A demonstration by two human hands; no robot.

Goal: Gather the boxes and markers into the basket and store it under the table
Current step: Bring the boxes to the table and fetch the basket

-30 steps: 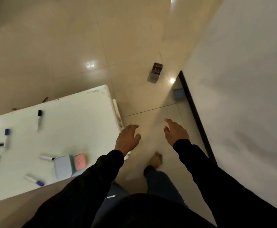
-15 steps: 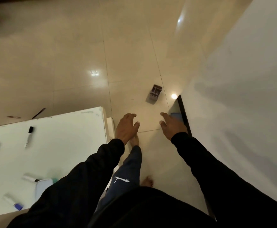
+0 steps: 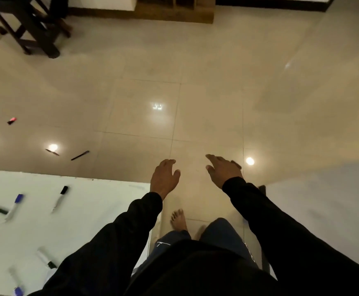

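Both hands, the left hand (image 3: pixel 165 176) and the right hand (image 3: pixel 223 170), hover empty with fingers loosely spread over the tiled floor (image 3: pixel 195 103). Several markers (image 3: pixel 59 197) lie scattered on the white worktop (image 3: pixel 88 206) at the person's left, apart from either hand.

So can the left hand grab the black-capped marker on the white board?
Probably yes. The left hand is empty, fingers spread, hovering just past the white board's corner. Nothing lies between it and the black-capped marker; it only needs to swing left.
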